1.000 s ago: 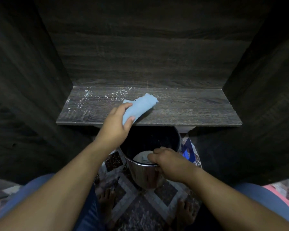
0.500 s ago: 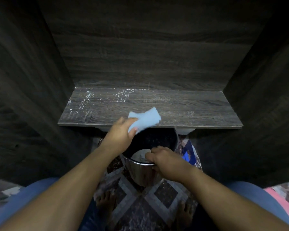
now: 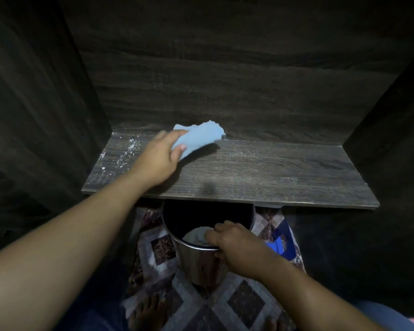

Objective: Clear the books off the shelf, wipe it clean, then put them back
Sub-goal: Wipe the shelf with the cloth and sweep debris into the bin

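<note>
The dark wooden shelf holds no books, and white dust specks lie on its left part. My left hand grips a light blue cloth against the back of the shelf, left of centre. Below the shelf's front edge, my right hand grips the near rim of a shiny metal bin, which has pale debris inside. No books are in view.
Dark wooden walls close in the shelf on the left, right and back. A patterned mat covers the floor under the bin, with a blue object to the bin's right. My bare feet are at the bottom.
My left hand moved the cloth from the shelf's front edge above the bin to the back of the shelf. The right hand stayed on the bin's rim.
</note>
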Demonstrator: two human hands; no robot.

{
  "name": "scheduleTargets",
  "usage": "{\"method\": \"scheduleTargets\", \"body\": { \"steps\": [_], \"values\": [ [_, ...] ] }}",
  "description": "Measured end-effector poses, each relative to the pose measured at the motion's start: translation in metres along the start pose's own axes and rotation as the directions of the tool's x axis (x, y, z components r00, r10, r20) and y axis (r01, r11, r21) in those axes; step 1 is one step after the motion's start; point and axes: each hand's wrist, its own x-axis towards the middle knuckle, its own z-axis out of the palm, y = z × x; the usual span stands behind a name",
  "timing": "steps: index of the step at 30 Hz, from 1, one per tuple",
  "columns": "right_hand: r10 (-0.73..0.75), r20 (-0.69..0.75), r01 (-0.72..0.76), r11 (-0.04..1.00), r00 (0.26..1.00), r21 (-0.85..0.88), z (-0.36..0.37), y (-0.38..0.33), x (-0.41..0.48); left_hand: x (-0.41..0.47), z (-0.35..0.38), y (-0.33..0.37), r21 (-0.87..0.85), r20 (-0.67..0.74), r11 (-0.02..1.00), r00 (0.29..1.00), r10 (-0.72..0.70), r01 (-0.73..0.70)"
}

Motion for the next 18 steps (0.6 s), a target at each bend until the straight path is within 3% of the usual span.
{"method": "scheduleTargets", "body": {
  "steps": [6, 9, 18],
  "values": [
    [-0.012, -0.07, 0.012, 1.0, 0.997, 0.004, 0.014, 0.015, 0.015, 0.041, 0.012, -0.026, 0.178, 0.011, 0.981, 0.997, 0.078, -0.079],
    [-0.001, -0.088, 0.003, 1.0, 0.996, 0.021, 0.016, 0.019, 0.016, 0.044, 0.018, -0.039, 0.287, 0.098, 0.954, 0.993, 0.064, -0.09],
    [0.018, -0.04, -0.015, 0.997, 0.999, 0.075, 0.012, 0.018, 0.007, 0.019, 0.026, -0.029, 0.117, 0.206, 0.993, 0.978, -0.022, -0.002]
  ]
}}
